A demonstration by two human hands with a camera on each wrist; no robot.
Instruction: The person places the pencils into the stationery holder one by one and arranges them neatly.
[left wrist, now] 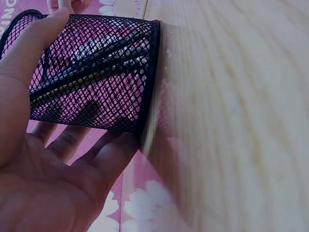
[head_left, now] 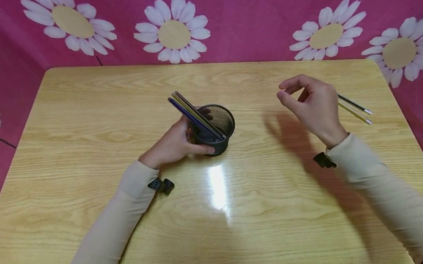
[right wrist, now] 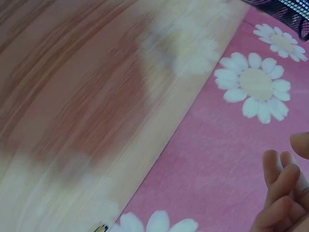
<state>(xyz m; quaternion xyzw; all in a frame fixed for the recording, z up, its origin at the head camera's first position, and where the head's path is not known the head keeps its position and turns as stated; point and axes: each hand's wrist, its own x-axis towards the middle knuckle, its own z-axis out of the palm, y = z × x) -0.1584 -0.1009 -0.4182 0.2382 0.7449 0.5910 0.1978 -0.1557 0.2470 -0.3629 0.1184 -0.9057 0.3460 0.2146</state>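
My left hand (head_left: 172, 144) grips a black mesh pencil cup (head_left: 221, 146) that stands on the table, thumb on the near side and fingers behind it. Several pencils (head_left: 195, 117), with blue and yellow among them, lean to the left inside the cup. In the left wrist view the mesh cup (left wrist: 96, 67) shows the pencils through its wall. My right hand (head_left: 314, 105) hovers over the table to the right of the cup, fingers loosely bent and nothing in them. Beyond it lie a black pencil (head_left: 356, 105) and a yellow pencil (head_left: 356, 113), their far ends hidden behind the hand.
The wooden table (head_left: 265, 212) has a pink cloth with daisies (head_left: 246, 18) behind it and at its sides. Table edges run along the back and right, near the two loose pencils. Dark straps (head_left: 325, 160) sit on both sleeves at the wrists.
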